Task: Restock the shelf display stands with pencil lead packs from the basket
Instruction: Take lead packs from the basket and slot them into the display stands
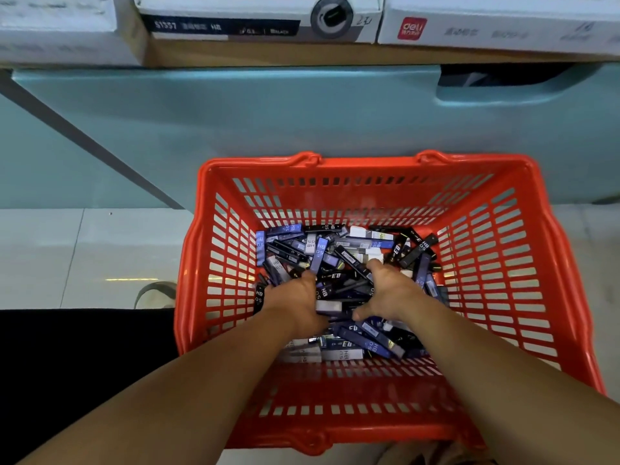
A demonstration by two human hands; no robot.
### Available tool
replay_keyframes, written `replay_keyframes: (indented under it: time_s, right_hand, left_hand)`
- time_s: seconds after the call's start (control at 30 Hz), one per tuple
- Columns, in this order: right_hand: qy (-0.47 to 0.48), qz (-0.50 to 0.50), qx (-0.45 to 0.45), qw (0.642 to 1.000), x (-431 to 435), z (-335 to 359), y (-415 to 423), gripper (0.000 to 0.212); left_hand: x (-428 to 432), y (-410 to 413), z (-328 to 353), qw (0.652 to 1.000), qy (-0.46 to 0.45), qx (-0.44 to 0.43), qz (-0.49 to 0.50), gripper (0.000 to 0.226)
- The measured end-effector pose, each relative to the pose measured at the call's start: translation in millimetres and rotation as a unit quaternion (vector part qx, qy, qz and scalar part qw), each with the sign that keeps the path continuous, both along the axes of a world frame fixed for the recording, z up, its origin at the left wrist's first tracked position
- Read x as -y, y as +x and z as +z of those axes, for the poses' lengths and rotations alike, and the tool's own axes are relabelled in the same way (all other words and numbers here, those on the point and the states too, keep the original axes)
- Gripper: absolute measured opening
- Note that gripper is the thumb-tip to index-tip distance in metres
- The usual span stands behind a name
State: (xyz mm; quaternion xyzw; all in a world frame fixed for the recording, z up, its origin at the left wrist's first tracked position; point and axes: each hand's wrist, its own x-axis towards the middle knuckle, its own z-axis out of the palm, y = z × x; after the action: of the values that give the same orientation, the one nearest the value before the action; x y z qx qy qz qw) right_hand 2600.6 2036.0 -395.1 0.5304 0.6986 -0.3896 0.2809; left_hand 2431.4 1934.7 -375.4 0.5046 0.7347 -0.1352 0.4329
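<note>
A red plastic basket [496, 263] stands on the floor below the shelf. Its bottom is covered with a loose heap of pencil lead packs [339, 250], slim black, blue and white cases marked HB 0.5. Both my hands are down in the heap. My left hand [295, 297] digs into the packs with its fingers curled and buried among them. My right hand [385, 290] does the same from the right side, thumb spread toward the left hand. A bunch of packs lies gathered between the two hands. The fingertips are hidden by the packs.
White display boxes [258, 18] of pencil leads sit on the shelf at the top, one with a red logo [412, 27]. A pale teal cabinet front [235, 122] is behind the basket. The floor is light tile [84, 256]; a shoe [157, 293] shows left of the basket.
</note>
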Motion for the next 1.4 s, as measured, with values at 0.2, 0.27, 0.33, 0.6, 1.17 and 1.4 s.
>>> replay_keyframes:
  time_s: [0.2,0.27,0.33,0.6,1.17,1.4]
  right_hand:
    - [-0.067,-0.028,-0.028,0.997,-3.2,-1.2,8.1,0.117]
    - [-0.083,-0.041,-0.031,0.995,-3.1,-0.5,9.7,0.106]
    - [-0.089,-0.055,-0.033,0.994,-3.9,-3.7,14.5,0.088]
    - [-0.105,-0.162,-0.075,0.978,-14.5,19.5,31.6,0.107]
    - [-0.194,-0.357,-0.184,0.895,-3.4,43.0,42.5,0.03]
    - [-0.141,-0.324,-0.188,0.916,-5.0,40.6,36.5,0.034]
  left_hand:
    - [1.9,-5.9,2.9,0.981,-0.017,0.085,0.174,0.102]
    - [-0.2,-6.7,7.4,0.972,0.001,0.094,0.214,0.086]
    - [-2.5,-8.0,13.6,0.963,0.015,0.108,0.245,0.052]
    - [-7.0,-10.2,41.8,0.906,-0.007,0.207,0.37,0.089]
    - [1.6,-4.9,33.1,0.784,0.0,0.305,0.542,0.078]
    - [3.3,-5.8,22.1,0.804,0.033,0.264,0.531,0.112]
